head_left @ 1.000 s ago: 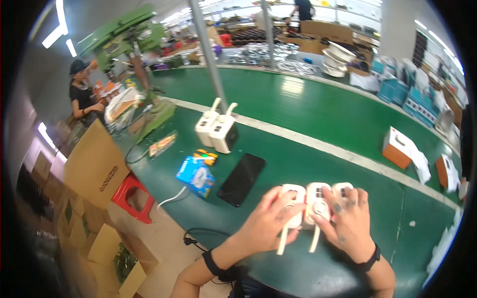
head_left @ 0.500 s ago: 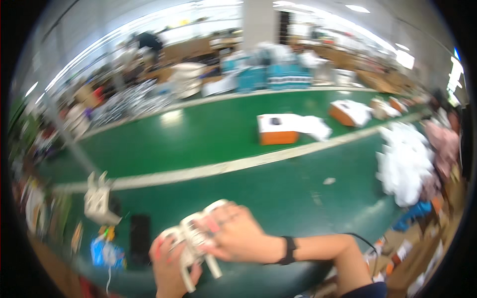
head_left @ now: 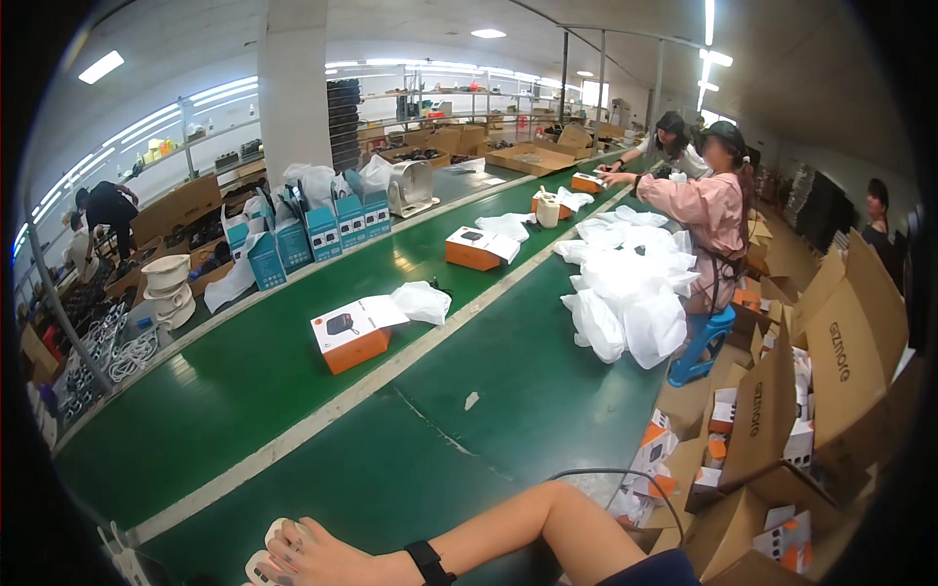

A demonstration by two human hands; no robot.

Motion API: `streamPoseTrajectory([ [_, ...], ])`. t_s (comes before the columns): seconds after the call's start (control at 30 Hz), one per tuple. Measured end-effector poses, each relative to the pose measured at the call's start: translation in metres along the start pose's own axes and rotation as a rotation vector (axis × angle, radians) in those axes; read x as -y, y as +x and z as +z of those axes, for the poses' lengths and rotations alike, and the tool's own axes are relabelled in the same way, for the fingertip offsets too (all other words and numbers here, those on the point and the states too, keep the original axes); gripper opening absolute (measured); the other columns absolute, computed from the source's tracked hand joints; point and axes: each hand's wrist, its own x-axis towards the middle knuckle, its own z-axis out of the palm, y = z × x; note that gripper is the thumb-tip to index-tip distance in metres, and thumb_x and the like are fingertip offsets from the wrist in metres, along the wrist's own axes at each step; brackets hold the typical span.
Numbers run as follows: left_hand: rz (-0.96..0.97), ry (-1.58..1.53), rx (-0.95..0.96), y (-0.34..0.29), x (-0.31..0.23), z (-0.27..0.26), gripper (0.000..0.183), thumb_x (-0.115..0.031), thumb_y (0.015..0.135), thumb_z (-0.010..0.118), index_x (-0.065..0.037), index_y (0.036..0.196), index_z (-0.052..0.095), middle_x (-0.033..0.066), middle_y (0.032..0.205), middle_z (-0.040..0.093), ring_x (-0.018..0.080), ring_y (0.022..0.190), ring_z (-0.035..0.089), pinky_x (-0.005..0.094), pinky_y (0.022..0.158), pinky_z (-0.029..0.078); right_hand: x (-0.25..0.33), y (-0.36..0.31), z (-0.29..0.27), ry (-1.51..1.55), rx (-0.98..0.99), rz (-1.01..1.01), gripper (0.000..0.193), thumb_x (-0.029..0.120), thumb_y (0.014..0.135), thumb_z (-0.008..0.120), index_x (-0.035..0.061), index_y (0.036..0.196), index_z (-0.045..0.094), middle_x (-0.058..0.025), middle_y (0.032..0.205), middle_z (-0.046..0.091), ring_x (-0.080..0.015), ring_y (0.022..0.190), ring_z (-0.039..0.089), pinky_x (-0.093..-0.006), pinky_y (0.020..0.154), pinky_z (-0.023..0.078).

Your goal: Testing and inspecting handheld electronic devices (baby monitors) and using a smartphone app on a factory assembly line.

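Note:
Low in the view, my right hand [head_left: 327, 559] is closed over a cream-white plastic piece [head_left: 258, 566] with rounded ends and small dark marks. Its kind cannot be made out, and much of it lies under my fingers or below the picture's edge. A black band [head_left: 428, 564] circles my right wrist. My left hand is out of view. Near the lower left rim stands another cream-white thing [head_left: 125, 562] with thin upright prongs, partly cut off.
Along the green belt [head_left: 230, 391] lie open orange-and-white boxes [head_left: 354, 349] with white pouches. White plastic bags [head_left: 630, 278] are heaped on the right worktop. Beyond them a person in pink [head_left: 699, 210] works. Open cartons [head_left: 782, 410] stand on the right floor.
The view has swung right and up, so the boxes and bags appear further left. My left hand has gone out of the picture, and my right hand sits lower and further left in it.

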Motion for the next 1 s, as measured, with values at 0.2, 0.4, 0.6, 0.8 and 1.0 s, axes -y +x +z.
streamPoseTrajectory([
  [0.2,-0.013,0.000,0.010,-0.002,0.002,0.000,0.049,-0.031,0.084,0.065,0.006,0.116,0.054,0.0243,0.121,0.052,0.0401,0.115,0.047,0.0470,0.099,0.036,0.001,0.002,0.001,0.000,-0.019,-0.005,0.040,0.049,0.079,0.058,0.0114,0.091,0.063,-0.0146,0.090,0.050,-0.0285,0.085,0.046,-0.0410,0.067,0.035],
  [0.4,-0.011,-0.009,-0.013,-0.004,0.003,0.002,0.049,-0.030,0.084,0.064,0.005,0.116,0.054,0.0244,0.121,0.051,0.0405,0.115,0.047,0.0474,0.099,0.036,0.002,0.002,0.001,-0.001,-0.018,-0.010,0.041,0.049,0.080,0.057,0.0107,0.091,0.063,-0.0151,0.089,0.050,-0.0288,0.085,0.047,-0.0415,0.068,0.035],
  [0.6,-0.006,-0.010,-0.005,-0.003,0.001,0.001,0.048,-0.028,0.084,0.064,0.005,0.117,0.053,0.0247,0.121,0.051,0.0411,0.115,0.046,0.0483,0.099,0.036,0.003,0.002,-0.001,-0.042,-0.017,-0.010,0.042,0.051,0.079,0.057,0.0107,0.092,0.063,-0.0162,0.090,0.051,-0.0292,0.086,0.047,-0.0417,0.069,0.036],
  [0.8,-0.016,-0.015,0.000,-0.002,0.000,0.001,0.048,-0.028,0.084,0.064,0.005,0.118,0.052,0.0246,0.121,0.050,0.0413,0.115,0.046,0.0487,0.099,0.036,0.003,0.000,0.007,-0.044,-0.028,0.000,0.043,0.051,0.079,0.057,0.0108,0.093,0.062,-0.0168,0.091,0.051,-0.0296,0.088,0.048,-0.0418,0.069,0.036],
  [1.0,-0.023,-0.019,0.024,-0.004,0.003,0.000,0.049,-0.028,0.085,0.064,0.005,0.119,0.052,0.0247,0.123,0.049,0.0414,0.116,0.044,0.0487,0.100,0.035,0.003,-0.003,0.019,-0.062,0.124,0.063,0.044,0.044,0.088,0.049,0.0064,0.112,0.052,-0.0158,0.104,0.048,-0.0318,0.103,0.044,-0.0431,0.080,0.039],
])
